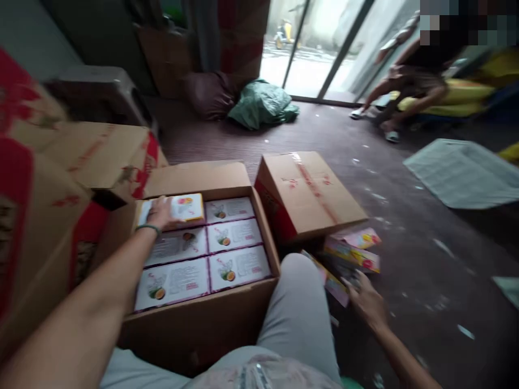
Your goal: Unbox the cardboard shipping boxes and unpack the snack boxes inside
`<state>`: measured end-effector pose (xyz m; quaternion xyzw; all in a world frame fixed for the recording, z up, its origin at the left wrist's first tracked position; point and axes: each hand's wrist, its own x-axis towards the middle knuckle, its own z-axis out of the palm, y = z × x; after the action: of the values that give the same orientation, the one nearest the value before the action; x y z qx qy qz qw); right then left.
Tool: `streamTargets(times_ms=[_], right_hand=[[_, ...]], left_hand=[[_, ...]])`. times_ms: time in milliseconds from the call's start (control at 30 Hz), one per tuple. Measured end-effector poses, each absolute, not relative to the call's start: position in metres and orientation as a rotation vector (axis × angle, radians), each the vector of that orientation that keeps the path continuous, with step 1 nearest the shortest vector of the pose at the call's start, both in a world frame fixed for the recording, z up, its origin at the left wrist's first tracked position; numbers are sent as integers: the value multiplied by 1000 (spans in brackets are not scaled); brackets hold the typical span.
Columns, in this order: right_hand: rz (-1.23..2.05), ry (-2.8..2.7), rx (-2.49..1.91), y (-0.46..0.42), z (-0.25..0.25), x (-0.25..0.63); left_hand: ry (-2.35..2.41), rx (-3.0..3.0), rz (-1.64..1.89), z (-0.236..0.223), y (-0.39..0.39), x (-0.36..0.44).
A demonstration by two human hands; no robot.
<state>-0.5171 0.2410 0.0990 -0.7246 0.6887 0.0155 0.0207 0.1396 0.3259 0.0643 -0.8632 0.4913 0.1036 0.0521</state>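
My left hand (160,213) is closed over the edge of a white and yellow box (187,207) at the far left corner of an open carton (194,177). That box sits higher than the white boxes beside it, which carry purple edges and fruit pictures, such as one white box (239,267) at the near right. To the right of my knee, my right hand (367,300) reaches down beside pink and yellow packets (352,254). Its fingers are blurred, and what they touch is partly hidden.
A taped carton (312,189) stands right of the open one. More cartons (101,156) are stacked at the left. Green (263,105) and brown sacks (211,94) lie by the glass door. A seated person (417,75) is at the far right, near a pale sheet (462,173).
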Motion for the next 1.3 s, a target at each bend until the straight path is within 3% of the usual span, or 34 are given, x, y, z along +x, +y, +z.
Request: streamTargets(times_ms=[100,233,600,800,1000,1200,1300], right_hand=[[-321,2136,-2154,256,102,-483],[-530,1931,-2222,273,105,-423],[-519,1689,-2523,284,90,-393],[-476,1673,-2540,285,84,-396],[-537,1645,-2536,284,81,-398],[-640,1639,-2392,285,80,-402],[-705,1443,-2371,289,89,-392]], left_hand=[[1405,-2597,472,66,318,152],[1329,-2634,636,65,319,151],[1475,-2800,97,79,374,85],[1467,-2745,122,94,423,91],[1486,-2673,426,113,427,117],[1509,-3005,200,114,426,26],[1702,-3028,341,104,435,-31]])
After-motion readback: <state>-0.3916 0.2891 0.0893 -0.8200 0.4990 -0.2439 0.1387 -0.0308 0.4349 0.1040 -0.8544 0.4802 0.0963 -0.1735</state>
